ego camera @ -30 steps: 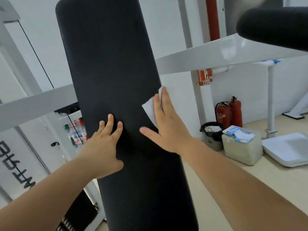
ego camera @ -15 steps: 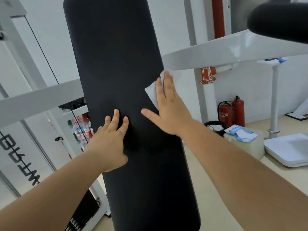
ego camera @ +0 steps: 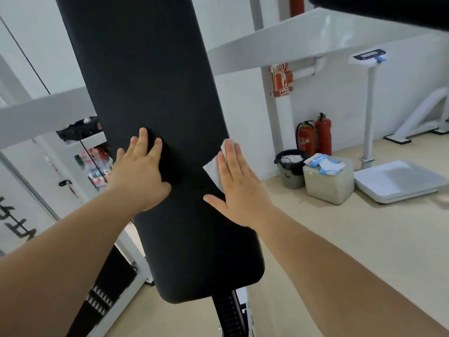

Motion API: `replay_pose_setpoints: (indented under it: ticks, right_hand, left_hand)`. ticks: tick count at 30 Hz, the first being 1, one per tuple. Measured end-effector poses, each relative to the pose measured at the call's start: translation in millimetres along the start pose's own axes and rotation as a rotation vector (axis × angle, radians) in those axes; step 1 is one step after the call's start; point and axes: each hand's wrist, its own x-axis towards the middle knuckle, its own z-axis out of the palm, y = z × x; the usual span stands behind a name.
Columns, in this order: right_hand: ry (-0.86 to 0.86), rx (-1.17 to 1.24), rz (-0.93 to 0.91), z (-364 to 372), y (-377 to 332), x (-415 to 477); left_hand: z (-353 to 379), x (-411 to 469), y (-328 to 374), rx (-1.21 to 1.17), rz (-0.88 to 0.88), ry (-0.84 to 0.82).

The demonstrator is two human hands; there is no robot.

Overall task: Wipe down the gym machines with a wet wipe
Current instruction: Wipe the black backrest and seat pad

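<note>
A tall black padded backrest [ego camera: 155, 98] of a gym machine fills the middle of the view, tilted slightly. My right hand [ego camera: 239, 186] lies flat with straight fingers on the pad's right edge and presses a white wet wipe [ego camera: 215, 167] against it; only the wipe's upper left part shows past my fingers. My left hand [ego camera: 139, 169] rests flat on the pad's left side, fingers spread, holding nothing.
White frame bars [ego camera: 303, 37] cross behind the pad. On the floor at right stand a black bin [ego camera: 290, 171], a box with wipe packs [ego camera: 328, 181], two red fire extinguishers [ego camera: 315, 137] and a white scale [ego camera: 401, 181]. A black weight stack [ego camera: 104, 295] sits at lower left.
My right hand with the wipe slid up the pad's right edge, then back down. The view has tilted lower, so the pad's bottom end now shows.
</note>
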Motion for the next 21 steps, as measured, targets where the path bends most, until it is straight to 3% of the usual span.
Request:
replay_pose_setpoints:
  ticks: [3, 8, 11, 16, 18, 19, 21]
  right_hand:
    - [0.030, -0.012, 0.070, -6, -17, 10]
    - [-0.135, -0.185, -0.217, 44, -29, -65]
    - [-0.135, -0.302, -0.374, 21, -21, -19]
    - [0.053, -0.290, -0.017, -42, -37, 102]
    - [0.057, -0.253, 0.022, -37, -51, 108]
    - [0.040, -0.241, -0.026, -28, -61, 99]
    - [-0.048, -0.313, -0.306, 1, -80, 59]
  left_hand:
    - [7, -22, 10, -0.091, 0.039, 0.154]
    - [39, -55, -5, -0.142, -0.103, -0.021]
    - [56, -74, -21, -0.224, -0.154, -0.100]
    - [73, -89, -32, -0.337, -0.118, -0.212]
    - [71, -87, -38, -0.361, -0.109, -0.226]
    - [71, -86, -42, -0.380, -0.110, -0.228]
    - [71, -86, -46, -0.420, -0.124, -0.231]
